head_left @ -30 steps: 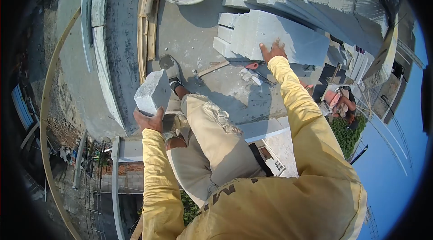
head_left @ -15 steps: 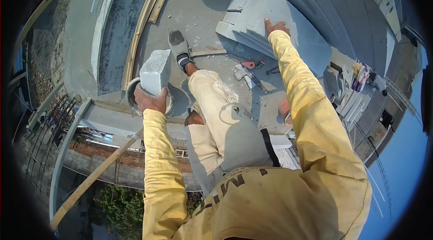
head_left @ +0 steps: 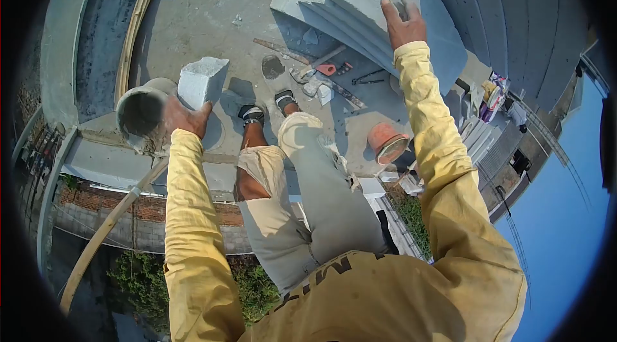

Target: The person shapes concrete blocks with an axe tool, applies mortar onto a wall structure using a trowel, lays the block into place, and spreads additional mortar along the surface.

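Note:
My left hand (head_left: 186, 117) is closed around a pale, rough-ended piece of lightweight concrete block (head_left: 203, 80), its fingers blurred at the left. Right beside that hand is a grey mortar-stained bucket (head_left: 138, 114), its mouth partly visible. My right hand (head_left: 405, 24) has thumb and fingers apart over the top face of the stacked concrete panels (head_left: 366, 1). Whether it touches the panel I cannot tell. A saw (head_left: 344, 90) with a red handle lies on the floor below the stack, among white block fragments.
A reddish bucket (head_left: 389, 143) lies tipped near my right leg. Long timber strips (head_left: 138, 27) run along the left. Behind the edge wall the ground drops to greenery (head_left: 144, 284). More large panels (head_left: 508, 14) lean at upper right, with packets (head_left: 493, 94) below.
My feet have shifted and now stand closer together. The block in my left hand has moved left and slightly up. My right hand's fingers are more spread; the view has shifted.

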The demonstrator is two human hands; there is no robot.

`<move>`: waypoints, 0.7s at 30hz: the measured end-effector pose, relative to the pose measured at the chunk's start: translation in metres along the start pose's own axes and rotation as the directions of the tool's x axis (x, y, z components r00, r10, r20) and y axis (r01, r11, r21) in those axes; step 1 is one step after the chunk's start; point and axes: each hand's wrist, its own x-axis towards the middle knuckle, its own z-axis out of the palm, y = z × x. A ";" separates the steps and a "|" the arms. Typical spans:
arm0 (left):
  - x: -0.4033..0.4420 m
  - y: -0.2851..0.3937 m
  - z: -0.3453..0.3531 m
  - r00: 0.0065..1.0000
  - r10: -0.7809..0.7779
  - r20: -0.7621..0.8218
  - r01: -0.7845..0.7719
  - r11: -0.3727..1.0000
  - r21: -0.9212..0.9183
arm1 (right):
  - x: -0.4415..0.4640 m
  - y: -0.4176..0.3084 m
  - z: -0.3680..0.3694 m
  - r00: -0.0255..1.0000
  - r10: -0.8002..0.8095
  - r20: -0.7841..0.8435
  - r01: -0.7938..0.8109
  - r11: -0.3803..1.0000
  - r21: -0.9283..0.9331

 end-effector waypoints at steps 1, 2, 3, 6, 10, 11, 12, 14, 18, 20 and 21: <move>0.014 0.008 0.004 1.000 0.007 0.024 -0.008 0.999 0.031 | -0.024 0.005 -0.003 0.997 -0.058 -0.042 0.069 0.944 0.322; 0.031 0.012 0.009 0.999 0.004 0.036 -0.006 0.998 0.070 | -0.048 0.019 0.000 0.993 -0.114 -0.006 0.107 0.907 0.407; 0.050 0.007 0.025 0.998 0.055 -0.011 -0.055 0.997 0.045 | -0.074 0.027 0.002 0.986 -0.130 0.104 0.089 0.940 0.330; 0.109 0.005 0.057 0.994 0.103 -0.031 -0.101 0.994 0.040 | -0.120 0.093 0.050 0.763 0.060 0.643 -0.095 0.995 0.021; 0.179 0.014 0.066 0.981 0.137 0.136 -0.123 0.987 -0.105 | -0.142 0.275 0.164 0.510 0.436 0.741 0.015 0.857 -0.515; 0.195 0.014 0.063 0.966 0.167 0.197 -0.133 0.976 -0.174 | -0.139 0.315 0.183 0.477 0.539 0.694 0.058 0.769 -0.637; 0.208 0.014 0.058 0.945 0.204 0.255 -0.142 0.960 -0.242 | -0.130 0.332 0.192 0.423 0.628 0.653 0.072 0.695 -0.715; 0.229 0.003 0.053 0.948 0.213 0.236 -0.156 0.959 -0.236 | -0.132 0.364 0.211 0.422 0.676 0.604 0.068 0.641 -0.764; 0.292 -0.041 0.058 0.936 0.315 0.159 -0.246 0.906 -0.345 | -0.121 0.376 0.242 0.324 0.740 0.589 0.142 0.577 -0.804; 0.304 -0.056 0.061 0.957 0.282 0.072 -0.215 0.850 -0.480 | -0.124 0.387 0.246 0.345 0.711 0.612 0.154 0.601 -0.784; 0.307 -0.064 0.063 0.947 0.318 0.039 -0.268 0.854 -0.446 | -0.126 0.387 0.246 0.360 0.690 0.628 0.160 0.617 -0.770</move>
